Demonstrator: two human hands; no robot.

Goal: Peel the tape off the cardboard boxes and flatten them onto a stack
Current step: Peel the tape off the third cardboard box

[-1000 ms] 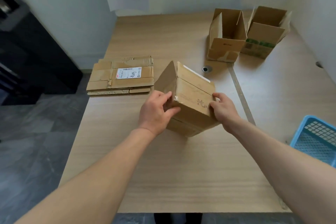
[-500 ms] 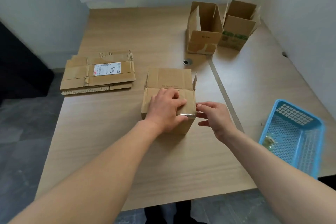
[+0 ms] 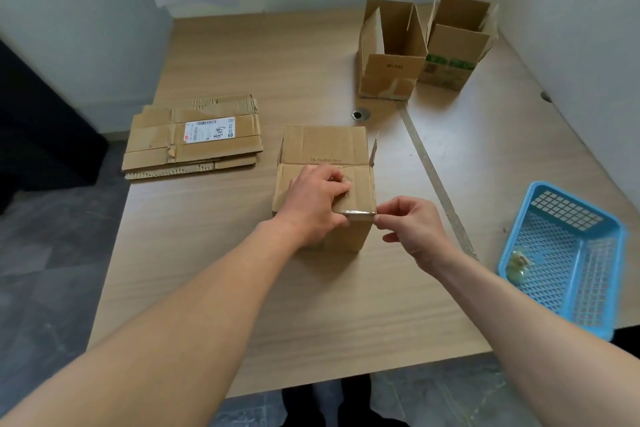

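The box being worked on stands in the middle of the table, its closed side turned up so the sealed seam faces the person. The left hand bears down on the top with bent fingers, thumb hooked over the near edge, seemingly to stop the box sliding. The right hand pinches thumb against forefinger at the near right corner, just where the shiny tape ends, which looks like picking up a loose end to pull. Flattened boxes lie in a stack to the left, within easy reach for the next one. Two open boxes wait at the back by the wall. A blue basket on the right holds a crumpled wad, likely stripped tape.
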